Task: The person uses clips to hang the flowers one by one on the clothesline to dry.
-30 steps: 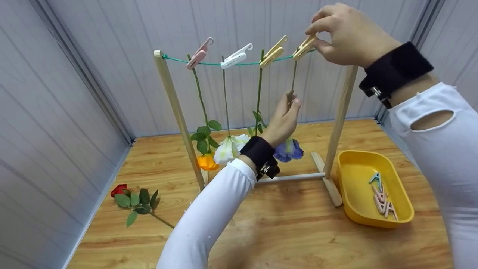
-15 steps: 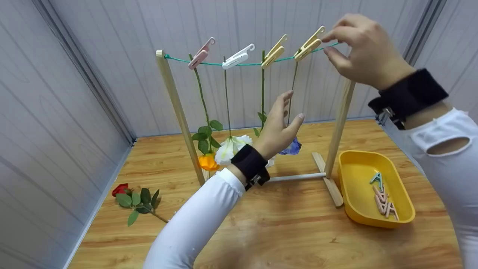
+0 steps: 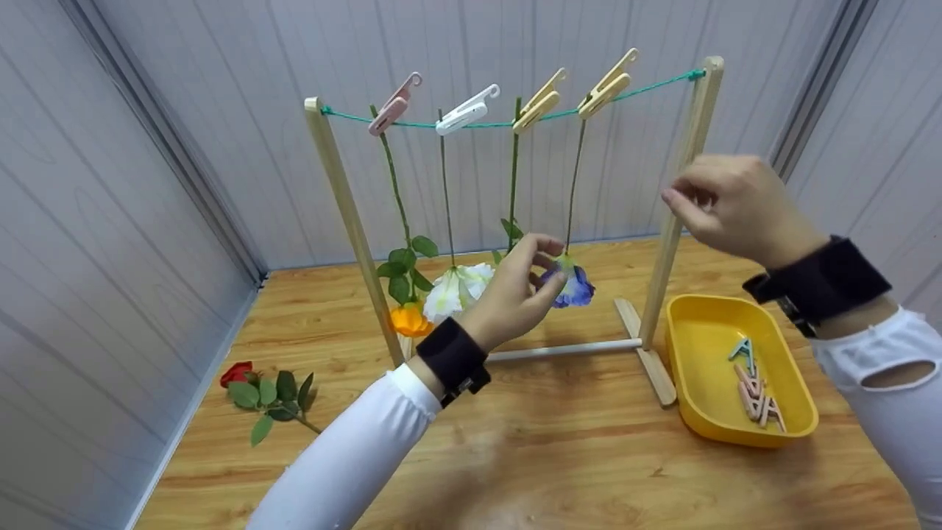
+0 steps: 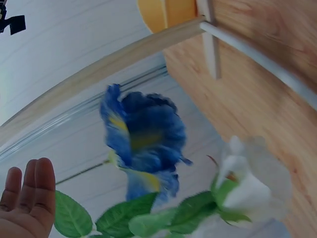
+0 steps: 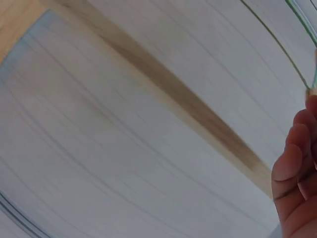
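Note:
Four-fingered detail aside, my left hand [image 3: 511,294] is beside the hanging blue-purple flower [image 3: 578,285], its fingers relaxed and holding nothing. The left wrist view shows that flower [image 4: 146,136] apart from the extended fingers [image 4: 37,186]. My right hand [image 3: 736,210] hovers by the right wooden post [image 3: 688,140], loosely curled and holding nothing. A yellow clothespin [image 3: 607,88] clips the blue-purple flower's stem to the green cord [image 3: 655,88]. Another yellow clothespin [image 3: 539,103], a white clothespin [image 3: 465,112] and a pink clothespin [image 3: 391,107] hold other stems. A white rose [image 4: 252,183] hangs behind my left hand.
An orange flower [image 3: 410,320] and a white flower [image 3: 445,296] hang at the left. A red rose [image 3: 237,373] lies on the wooden table [image 3: 559,456]. At the right, a yellow basin [image 3: 684,368] holds several clothespins [image 3: 751,394]. The rack's white crossbar [image 3: 567,350] runs low between its feet.
My right hand has let go of the yellow clothespin and moved down and right. My left hand has released the stem and moved down toward the blue-purple flower, which stays hanging.

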### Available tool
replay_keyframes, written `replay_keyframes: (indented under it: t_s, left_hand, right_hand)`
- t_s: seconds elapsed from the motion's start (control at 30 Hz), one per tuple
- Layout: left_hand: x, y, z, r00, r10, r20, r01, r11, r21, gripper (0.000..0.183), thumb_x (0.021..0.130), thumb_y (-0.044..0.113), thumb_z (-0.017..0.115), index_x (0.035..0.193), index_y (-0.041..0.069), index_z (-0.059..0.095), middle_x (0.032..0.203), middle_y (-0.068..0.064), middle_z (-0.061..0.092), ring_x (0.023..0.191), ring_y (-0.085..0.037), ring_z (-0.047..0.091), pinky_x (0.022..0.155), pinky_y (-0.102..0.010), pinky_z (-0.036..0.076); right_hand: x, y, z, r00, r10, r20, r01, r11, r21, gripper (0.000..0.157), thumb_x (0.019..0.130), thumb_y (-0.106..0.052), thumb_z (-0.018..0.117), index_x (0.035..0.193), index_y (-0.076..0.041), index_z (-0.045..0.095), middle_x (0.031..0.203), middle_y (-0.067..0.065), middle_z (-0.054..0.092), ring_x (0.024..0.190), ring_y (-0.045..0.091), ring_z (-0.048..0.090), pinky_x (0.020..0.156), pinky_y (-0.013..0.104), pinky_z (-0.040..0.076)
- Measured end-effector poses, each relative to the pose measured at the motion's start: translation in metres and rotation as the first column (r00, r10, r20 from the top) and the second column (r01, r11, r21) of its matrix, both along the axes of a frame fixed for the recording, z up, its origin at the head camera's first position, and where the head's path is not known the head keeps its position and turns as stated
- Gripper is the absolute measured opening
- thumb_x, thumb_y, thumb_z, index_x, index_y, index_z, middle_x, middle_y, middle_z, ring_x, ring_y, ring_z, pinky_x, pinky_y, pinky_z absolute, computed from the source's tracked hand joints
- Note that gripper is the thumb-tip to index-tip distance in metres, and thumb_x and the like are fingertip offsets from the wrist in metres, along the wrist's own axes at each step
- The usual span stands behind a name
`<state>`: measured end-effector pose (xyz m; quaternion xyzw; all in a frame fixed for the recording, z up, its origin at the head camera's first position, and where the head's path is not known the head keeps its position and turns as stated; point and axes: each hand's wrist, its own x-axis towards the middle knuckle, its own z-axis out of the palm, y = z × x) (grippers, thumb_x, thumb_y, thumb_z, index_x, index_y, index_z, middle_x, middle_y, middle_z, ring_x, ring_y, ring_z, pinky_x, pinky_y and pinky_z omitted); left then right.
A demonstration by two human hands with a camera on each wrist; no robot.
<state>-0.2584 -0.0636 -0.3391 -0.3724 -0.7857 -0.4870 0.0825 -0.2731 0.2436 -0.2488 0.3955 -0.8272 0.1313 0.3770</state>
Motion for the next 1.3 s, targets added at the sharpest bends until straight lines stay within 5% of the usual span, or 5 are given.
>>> replay_keyframes:
  t_s: [0.37,0.57,0.83,1.13,1.3]
  left_hand:
    - [0.016,-0.034,-0.035,0.992,-0.024,-0.124,0.007,0.991,-0.135,0.034,0.106,0.006,0.064,0.135,-0.008,0.053,0.134,-0.027,0.060,0.119,-0.042,0.062,0.095,-0.050,0.059]
    - [0.023,-0.049,-0.052,0.996,0.009,-0.094,-0.029,0.975,-0.221,0.035,0.105,0.009,0.069,0.136,-0.002,0.054,0.137,-0.022,0.063,0.121,-0.038,0.063,0.097,-0.046,0.060]
    - [0.030,-0.057,-0.075,1.000,0.024,0.019,-0.017,0.961,-0.277,0.034,0.106,0.008,0.068,0.136,0.000,0.055,0.137,-0.021,0.063,0.124,-0.036,0.063,0.102,-0.050,0.059]
    - [0.034,-0.054,-0.090,0.998,-0.006,0.061,0.029,0.922,-0.387,0.031,0.108,0.014,0.066,0.135,0.001,0.058,0.132,-0.016,0.067,0.119,-0.033,0.067,0.105,-0.044,0.057]
    - [0.035,-0.053,-0.094,0.997,-0.033,0.072,0.061,0.903,-0.425,0.030,0.108,0.015,0.065,0.135,0.001,0.059,0.131,-0.016,0.068,0.120,-0.032,0.068,0.107,-0.042,0.057]
  right_hand:
    - [0.002,0.047,-0.086,0.943,-0.162,0.290,0.154,0.987,0.052,0.039,0.095,-0.008,0.075,0.061,-0.020,0.061,0.054,-0.012,0.050,0.049,-0.001,0.038,0.049,0.021,0.036]
    - [-0.003,0.072,-0.124,0.730,-0.368,0.576,0.292,0.930,0.223,0.027,0.101,-0.015,0.071,0.074,-0.011,0.070,0.063,-0.003,0.060,0.056,0.011,0.050,0.055,0.028,0.041]
    - [-0.015,0.095,-0.157,0.453,-0.541,0.709,0.352,0.839,0.415,0.035,0.100,-0.024,0.070,0.069,-0.010,0.059,0.063,-0.001,0.050,0.057,0.017,0.050,0.056,0.033,0.041]
    - [-0.024,0.103,-0.176,0.367,-0.586,0.723,0.381,0.803,0.457,0.032,0.085,-0.008,0.065,0.061,-0.016,0.045,0.067,0.006,0.050,0.061,0.024,0.048,0.059,0.037,0.042]
    - [-0.027,0.106,-0.183,0.271,-0.594,0.758,0.319,0.798,0.511,0.032,0.084,-0.003,0.059,0.059,-0.018,0.046,0.063,0.002,0.050,0.057,0.018,0.043,0.056,0.029,0.038]
